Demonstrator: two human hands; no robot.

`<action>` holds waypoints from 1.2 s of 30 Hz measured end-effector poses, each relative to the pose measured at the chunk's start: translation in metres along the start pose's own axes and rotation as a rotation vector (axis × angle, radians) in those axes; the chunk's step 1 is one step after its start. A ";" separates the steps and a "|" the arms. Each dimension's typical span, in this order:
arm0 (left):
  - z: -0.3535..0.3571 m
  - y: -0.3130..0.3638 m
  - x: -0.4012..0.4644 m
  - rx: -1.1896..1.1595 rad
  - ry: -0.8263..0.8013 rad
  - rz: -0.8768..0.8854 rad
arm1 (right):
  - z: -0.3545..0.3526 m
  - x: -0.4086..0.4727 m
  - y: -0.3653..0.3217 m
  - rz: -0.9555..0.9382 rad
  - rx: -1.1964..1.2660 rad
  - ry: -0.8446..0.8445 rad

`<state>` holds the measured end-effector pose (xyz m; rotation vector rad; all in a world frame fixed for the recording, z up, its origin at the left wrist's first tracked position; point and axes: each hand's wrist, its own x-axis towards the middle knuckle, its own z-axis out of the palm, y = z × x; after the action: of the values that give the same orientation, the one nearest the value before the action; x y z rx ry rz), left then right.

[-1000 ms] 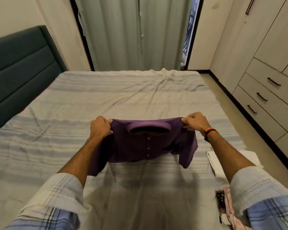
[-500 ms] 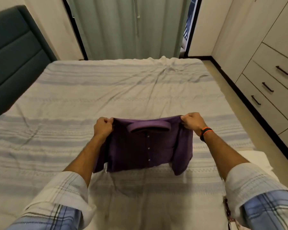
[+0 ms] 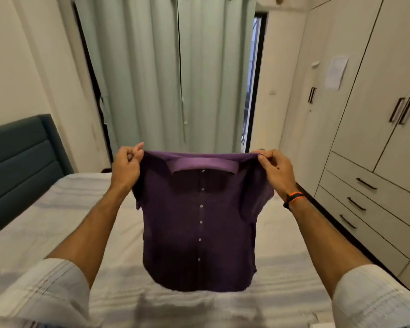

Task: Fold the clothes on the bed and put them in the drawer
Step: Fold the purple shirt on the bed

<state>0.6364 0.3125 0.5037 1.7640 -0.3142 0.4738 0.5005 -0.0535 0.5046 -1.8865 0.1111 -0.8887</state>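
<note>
A purple button-up shirt (image 3: 199,223) hangs in the air in front of me, collar up and buttons facing me, its hem just above the bed (image 3: 57,223). My left hand (image 3: 126,166) pinches its left shoulder and my right hand (image 3: 276,171) pinches its right shoulder. Both short sleeves hang folded in at the sides. The drawers (image 3: 369,192) with dark handles sit low in the wardrobe on the right, all closed.
A dark teal headboard (image 3: 19,162) runs along the left. Pale green curtains (image 3: 171,74) cover the far wall beyond the bed. Tall wardrobe doors (image 3: 376,91) stand above the drawers, with a narrow floor strip between bed and wardrobe.
Both hands have lifted the shirt from low over the bed up to chest height, so it now hangs full length. My view has tilted upward.
</note>
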 end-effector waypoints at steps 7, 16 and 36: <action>-0.028 0.023 -0.063 -0.048 0.014 0.034 | -0.018 -0.054 -0.028 -0.059 0.009 -0.023; -0.080 -0.077 -0.216 0.171 -0.184 -0.203 | -0.014 -0.219 0.037 0.221 -0.172 -0.236; -0.162 -0.203 -0.499 0.609 -0.558 -0.596 | -0.006 -0.522 0.107 0.669 -0.433 -0.685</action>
<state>0.2646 0.4990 0.1246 2.4459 -0.0058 -0.4109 0.1503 0.1195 0.1424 -2.2333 0.5069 0.2697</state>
